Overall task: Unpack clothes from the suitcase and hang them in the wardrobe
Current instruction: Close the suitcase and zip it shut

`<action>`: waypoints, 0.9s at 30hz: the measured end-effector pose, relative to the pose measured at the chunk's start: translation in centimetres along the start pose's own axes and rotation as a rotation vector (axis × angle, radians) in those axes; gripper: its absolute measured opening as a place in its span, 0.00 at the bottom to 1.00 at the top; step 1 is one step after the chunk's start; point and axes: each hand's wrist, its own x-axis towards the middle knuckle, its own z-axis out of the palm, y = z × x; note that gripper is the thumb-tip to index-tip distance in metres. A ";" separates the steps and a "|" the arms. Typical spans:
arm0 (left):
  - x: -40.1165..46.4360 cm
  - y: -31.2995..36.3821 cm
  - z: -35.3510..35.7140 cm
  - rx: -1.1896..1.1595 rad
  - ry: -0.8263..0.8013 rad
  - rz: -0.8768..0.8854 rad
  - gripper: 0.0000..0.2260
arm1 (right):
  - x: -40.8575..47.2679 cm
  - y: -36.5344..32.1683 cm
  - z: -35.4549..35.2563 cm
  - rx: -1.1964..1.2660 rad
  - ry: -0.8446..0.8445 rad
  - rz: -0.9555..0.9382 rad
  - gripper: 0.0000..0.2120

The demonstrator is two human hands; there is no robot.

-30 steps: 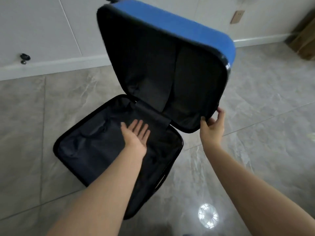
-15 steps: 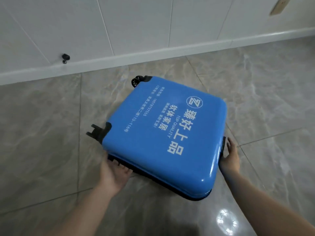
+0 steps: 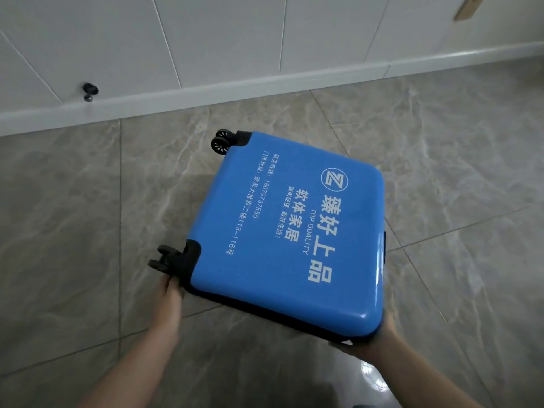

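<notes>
A blue hard-shell suitcase [image 3: 288, 231] with white printed lettering is closed, its lid facing up and its near edge raised off the floor. Two black wheels show at its far and left corners. My left hand [image 3: 170, 293] grips the near left corner just under a wheel. My right hand [image 3: 379, 340] holds the near right corner from below, mostly hidden by the case. No clothes and no wardrobe interior are in view.
Grey marble-look floor tiles [image 3: 73, 231] surround the case. White panelled doors [image 3: 206, 39] with a white skirting run along the back. A small black door stopper [image 3: 89, 90] sits low on the left panel.
The suitcase was open with an empty black lining; its lid came down and it is now closed. Both hands moved to the near corners, and the case has shifted right and nearer.
</notes>
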 end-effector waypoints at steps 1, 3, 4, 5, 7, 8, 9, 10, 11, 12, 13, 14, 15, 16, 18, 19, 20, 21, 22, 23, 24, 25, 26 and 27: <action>-0.2 0.3 0.6 -0.092 -0.021 -0.024 0.19 | -0.4 0.0 0.2 0.040 -0.026 0.028 0.21; -0.8 0.5 1.4 -0.174 -0.001 0.006 0.19 | -0.8 -0.4 0.5 0.147 -0.082 0.069 0.21; -1.0 0.4 1.6 -0.180 0.011 0.032 0.19 | -0.8 -0.8 0.6 0.208 -0.103 0.069 0.21; -1.5 0.3 1.8 -0.175 0.013 0.058 0.18 | -0.8 -1.3 0.4 0.263 -0.088 0.038 0.22; -2.5 -0.7 2.0 -0.140 0.017 0.095 0.15 | -0.5 -2.2 -0.2 0.347 -0.010 -0.097 0.17; -3.1 -1.6 2.1 -0.099 0.018 0.108 0.13 | -0.4 -2.8 -0.5 0.406 0.030 -0.194 0.14; -3.9 -2.7 2.3 -0.075 0.000 0.111 0.11 | -0.1 -3.3 -1.0 0.473 0.046 -0.301 0.13; -4.4 -3.9 2.5 -0.050 -0.024 0.100 0.10 | -0.1 -3.9 -1.2 0.520 0.050 -0.404 0.13; -5.1 -4.9 3.0 -0.016 -0.085 0.098 0.12 | -0.2 -4.6 -1.1 0.539 0.064 -0.496 0.13; -5.3 -5.6 3.3 0.028 -0.156 0.095 0.15 | -0.6 -5.2 -0.7 0.504 0.105 -0.581 0.13; -5.6 -6.5 3.6 0.072 -0.227 0.100 0.16 | -1.5 -5.6 -0.3 0.417 0.177 -0.671 0.13; -5.4 -6.4 3.8 0.080 -0.261 0.086 0.16 | -2.3 -6.0 0.4 0.295 0.252 -0.777 0.15; -5.0 -6.1 3.9 0.031 -0.284 0.077 0.14 | -3.1 -6.3 1.0 0.170 0.307 -0.906 0.18; -4.5 -5.8 3.9 -0.013 -0.258 0.065 0.13 | -4.1 -6.5 1.6 0.035 0.331 -1.048 0.20; -3.7 -4.2 3.9 -0.065 -0.187 0.094 0.13 | -5.6 -6.5 3.7 -0.330 0.314 -1.296 0.26; -3.3 -3.7 4.0 -0.071 -0.179 0.106 0.14 | -6.2 -6.2 5.0 -0.532 0.268 -1.384 0.30; -3.1 -2.9 4.3 -0.061 -0.179 0.113 0.14 | -6.6 -5.8 6.6 -0.734 0.211 -1.449 0.35; -2.9 -2.3 4.7 -0.051 -0.189 0.121 0.14 | -6.7 -5.1 8.1 -0.951 0.161 -1.479 0.42; -2.8 -1.6 5.1 -0.032 -0.193 0.129 0.15 | -6.9 -4.3 9.7 -1.169 0.137 -1.483 0.50; -2.7 -1.0 5.7 -0.032 -0.196 0.128 0.15 | -7.0 -3.5 11.1 -1.377 0.147 -1.475 0.57; -2.7 -0.5 6.0 -0.026 -0.193 0.129 0.15 | -6.8 -2.5 12.2 -1.564 0.176 -1.460 0.62; -2.5 -0.1 6.2 -0.034 -0.187 0.127 0.14 | -6.5 -1.5 13.1 -1.712 0.209 -1.448 0.66; -2.3 0.0 6.2 -0.033 -0.180 0.132 0.14 | -6.0 -0.7 13.5 -1.829 0.240 -1.443 0.67; -2.1 0.1 6.1 -0.031 -0.173 0.132 0.15 | -5.5 -0.1 13.7 -1.915 0.268 -1.447 0.67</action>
